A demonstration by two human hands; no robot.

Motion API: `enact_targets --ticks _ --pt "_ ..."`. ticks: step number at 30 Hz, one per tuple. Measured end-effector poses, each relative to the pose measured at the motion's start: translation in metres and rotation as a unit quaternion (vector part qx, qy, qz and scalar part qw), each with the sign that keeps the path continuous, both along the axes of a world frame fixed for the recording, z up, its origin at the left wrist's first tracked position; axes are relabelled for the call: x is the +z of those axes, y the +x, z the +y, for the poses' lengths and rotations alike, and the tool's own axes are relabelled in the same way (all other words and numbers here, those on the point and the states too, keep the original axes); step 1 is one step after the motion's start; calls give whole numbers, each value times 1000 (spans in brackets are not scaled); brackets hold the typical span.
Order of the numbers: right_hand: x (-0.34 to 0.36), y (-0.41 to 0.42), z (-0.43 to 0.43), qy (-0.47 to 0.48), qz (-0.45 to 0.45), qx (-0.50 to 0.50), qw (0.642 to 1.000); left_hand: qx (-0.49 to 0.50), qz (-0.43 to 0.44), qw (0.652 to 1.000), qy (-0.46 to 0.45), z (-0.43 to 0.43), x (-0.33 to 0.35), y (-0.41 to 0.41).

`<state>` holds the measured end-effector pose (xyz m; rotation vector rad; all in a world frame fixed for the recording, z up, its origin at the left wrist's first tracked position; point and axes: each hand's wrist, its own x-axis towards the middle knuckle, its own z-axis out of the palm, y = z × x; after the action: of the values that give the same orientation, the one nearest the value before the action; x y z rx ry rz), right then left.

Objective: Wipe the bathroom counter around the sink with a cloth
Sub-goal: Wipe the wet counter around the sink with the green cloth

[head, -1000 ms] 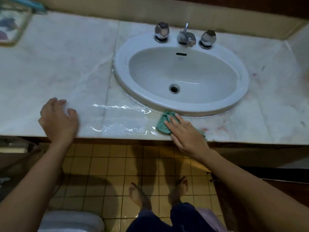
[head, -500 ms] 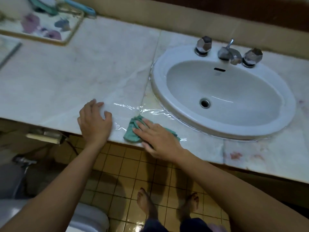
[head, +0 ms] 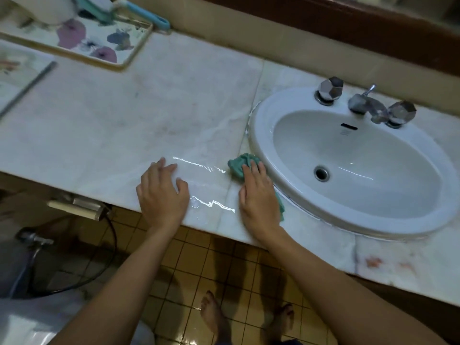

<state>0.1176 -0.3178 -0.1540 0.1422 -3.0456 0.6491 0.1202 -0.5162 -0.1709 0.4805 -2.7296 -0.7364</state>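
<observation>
A crumpled green cloth (head: 239, 165) lies on the pale marble counter (head: 124, 125), touching the left rim of the white oval sink (head: 258, 135). My right hand (head: 258, 195) presses flat on the cloth with straight fingers, covering most of it. My left hand (head: 161, 192) rests flat on the counter near the front edge, fingers spread, about a hand's width left of the cloth. A film of water glints on the marble between the two hands.
Two faceted chrome tap knobs (head: 329, 89) and a spout (head: 366, 104) stand behind the basin. A flowered tray (head: 104, 46) sits at the back left of the counter. Reddish stains (head: 373, 261) mark the counter at the front right. Below are yellow floor tiles and a hose.
My right hand has slid the cloth from the sink's front edge leftward along the counter, then back up against the sink's left rim. My left hand stays planted on the counter.
</observation>
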Motion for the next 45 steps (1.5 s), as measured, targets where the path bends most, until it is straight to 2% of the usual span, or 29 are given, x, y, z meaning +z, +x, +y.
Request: enact_targets --ticks 4,7,11,15,19,22,26,29,32,34,36,40,43,45 --pt "-1 -36 -22 6 -16 -40 999 0 -3 1000 -2 0 0 0" --pt "-2 -76 -37 51 -22 -11 998 0 -4 1000 -9 -1 -1 -1" --pt "0 -80 -51 102 -42 107 988 2 2 1000 -4 0 -1 -1" --pt "4 -12 -29 116 -12 280 953 -2 9 1000 12 -1 0 0" --pt "4 24 23 125 -16 319 939 2 18 999 35 1 1 1" --pt "1 4 20 124 -21 268 955 3 10 999 33 1 2 1" --pt "-1 -65 -24 78 -21 49 996 5 2 1000 30 1 4 3" --pt "-3 -118 -63 50 -51 -75 995 3 -10 1000 16 2 5 1" --pt "-2 -165 -90 53 -75 -113 989 9 -16 1000 -4 2 4 1" --pt "-2 -186 -101 68 -65 -56 994 13 -11 1000 -7 1 2 0" --pt "-2 -183 -107 70 -49 50 995 17 -7 1000 -3 1 1 0" --pt "-3 -97 -86 60 -29 228 971 42 -5 998 37 3 8 0" --pt "1 -34 -41 80 -35 270 959 52 0 997 60 3 9 -1" --pt "1 -30 -18 91 -28 271 958 44 1 998 53 3 9 0"
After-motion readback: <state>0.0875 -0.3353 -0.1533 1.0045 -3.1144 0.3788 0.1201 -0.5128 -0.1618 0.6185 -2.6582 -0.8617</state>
